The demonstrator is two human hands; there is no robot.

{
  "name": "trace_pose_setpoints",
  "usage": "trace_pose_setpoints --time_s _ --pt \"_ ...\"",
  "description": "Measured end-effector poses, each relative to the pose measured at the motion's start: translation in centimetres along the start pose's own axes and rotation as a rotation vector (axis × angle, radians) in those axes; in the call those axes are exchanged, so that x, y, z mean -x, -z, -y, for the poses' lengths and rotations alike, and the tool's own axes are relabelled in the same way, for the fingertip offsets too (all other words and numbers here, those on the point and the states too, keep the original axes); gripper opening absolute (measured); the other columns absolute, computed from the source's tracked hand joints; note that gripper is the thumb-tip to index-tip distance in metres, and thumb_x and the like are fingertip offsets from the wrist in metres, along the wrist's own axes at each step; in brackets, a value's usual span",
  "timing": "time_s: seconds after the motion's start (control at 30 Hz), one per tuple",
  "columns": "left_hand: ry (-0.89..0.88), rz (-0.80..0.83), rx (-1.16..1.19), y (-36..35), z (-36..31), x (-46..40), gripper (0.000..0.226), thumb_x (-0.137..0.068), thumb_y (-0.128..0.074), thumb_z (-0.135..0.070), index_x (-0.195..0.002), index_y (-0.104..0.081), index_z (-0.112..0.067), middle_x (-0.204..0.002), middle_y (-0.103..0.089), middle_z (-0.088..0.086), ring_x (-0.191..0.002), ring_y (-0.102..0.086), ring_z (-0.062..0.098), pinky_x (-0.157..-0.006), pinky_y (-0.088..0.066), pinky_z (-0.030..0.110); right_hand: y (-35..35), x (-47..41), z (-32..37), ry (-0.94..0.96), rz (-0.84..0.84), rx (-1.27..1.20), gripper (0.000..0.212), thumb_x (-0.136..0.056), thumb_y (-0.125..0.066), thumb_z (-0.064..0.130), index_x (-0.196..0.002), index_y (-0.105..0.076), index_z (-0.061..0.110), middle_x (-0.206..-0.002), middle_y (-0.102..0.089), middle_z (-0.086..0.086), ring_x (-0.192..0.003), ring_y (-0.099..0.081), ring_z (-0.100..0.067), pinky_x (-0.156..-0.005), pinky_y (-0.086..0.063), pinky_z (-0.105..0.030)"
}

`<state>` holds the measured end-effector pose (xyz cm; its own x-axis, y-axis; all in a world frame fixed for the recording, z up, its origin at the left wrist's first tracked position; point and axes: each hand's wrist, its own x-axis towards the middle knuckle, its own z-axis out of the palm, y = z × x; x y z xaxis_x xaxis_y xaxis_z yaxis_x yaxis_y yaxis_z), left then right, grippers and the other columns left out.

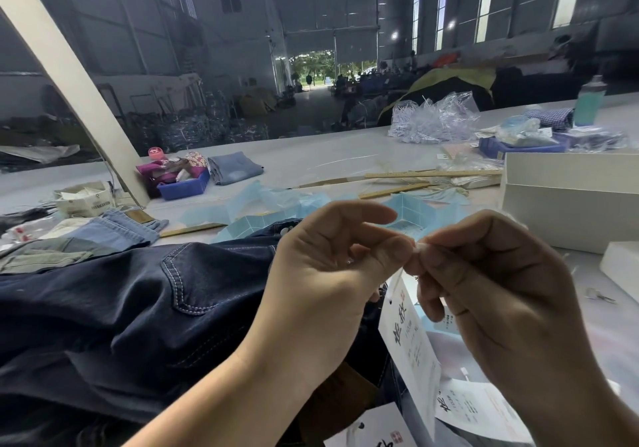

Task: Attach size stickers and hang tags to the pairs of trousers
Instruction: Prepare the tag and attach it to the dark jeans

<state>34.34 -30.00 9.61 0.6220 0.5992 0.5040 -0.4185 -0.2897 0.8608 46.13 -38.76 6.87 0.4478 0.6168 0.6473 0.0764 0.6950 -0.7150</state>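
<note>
Left hand and right hand meet fingertip to fingertip, both pinching a thin clear plastic tag loop from which one white printed card hang tag dangles over the dark navy denim trousers; two more loose tags lie below.

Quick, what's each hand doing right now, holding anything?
Left hand: fingertips pinching the thin plastic tag fastener.
Right hand: pinching the same fastener, with the white hang tag dangling below.
</note>
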Motion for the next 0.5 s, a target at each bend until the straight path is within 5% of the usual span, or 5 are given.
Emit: trace_pose_setpoints --time_s 0.5 --pt "-0.019 0.007 -0.049 0.20 0.13 0.14 0.020 -0.071 -0.076 -0.010 -0.077 -0.072 -0.028 -0.074 -0.074 0.002 -0.054 -0.061 0.008 -0.054 -0.046 0.016 -0.26 0.31 -0.11 0.017 -0.005 0.059 0.030 -0.073 -0.077 0.033 -0.079 -0.065 0.007 -0.065 -0.064 -0.012 -0.047 -0.051 -0.020 -0.048 -0.043 -0.022"
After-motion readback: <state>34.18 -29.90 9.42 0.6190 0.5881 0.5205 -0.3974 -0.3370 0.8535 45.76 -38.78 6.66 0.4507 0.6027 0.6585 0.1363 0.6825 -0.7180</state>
